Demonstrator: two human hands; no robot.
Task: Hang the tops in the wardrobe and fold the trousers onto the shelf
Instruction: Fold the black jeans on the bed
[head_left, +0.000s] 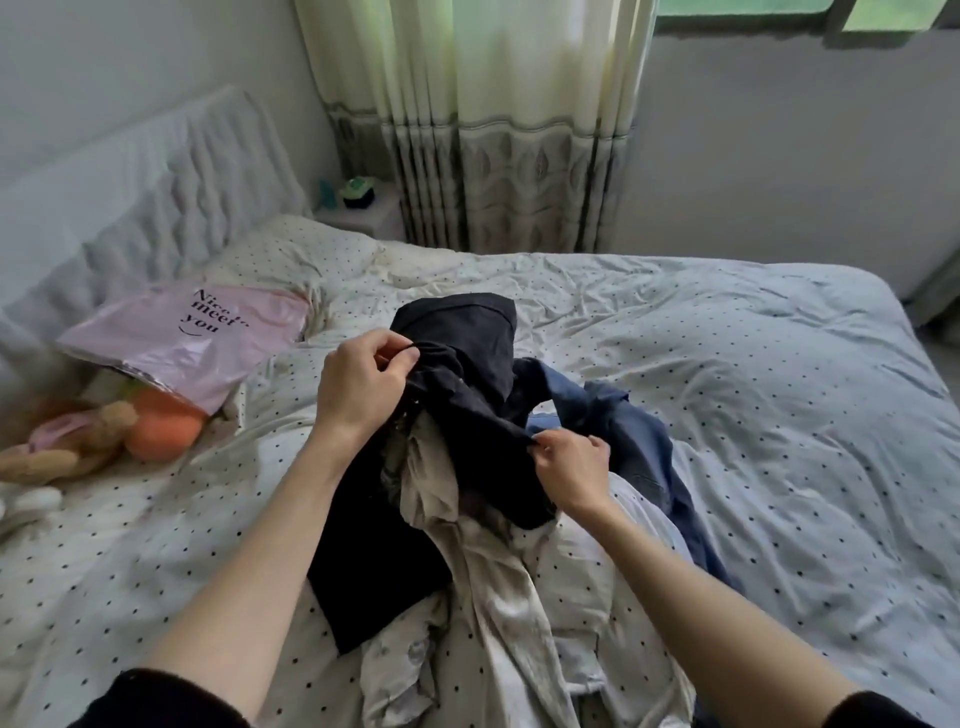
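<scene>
Left hand pinches dark garment at top edge, right hand pinches lower edge; cloth runs diagonally between hands, above clothes pile on bed

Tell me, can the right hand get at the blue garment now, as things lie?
Probably yes, once it lets go. The right hand pinches the dark garment, so it is occupied, but the blue garment lies uncovered on the bed just beyond it, with nothing between them.

The dark garment hides part of the beige garment.
</scene>
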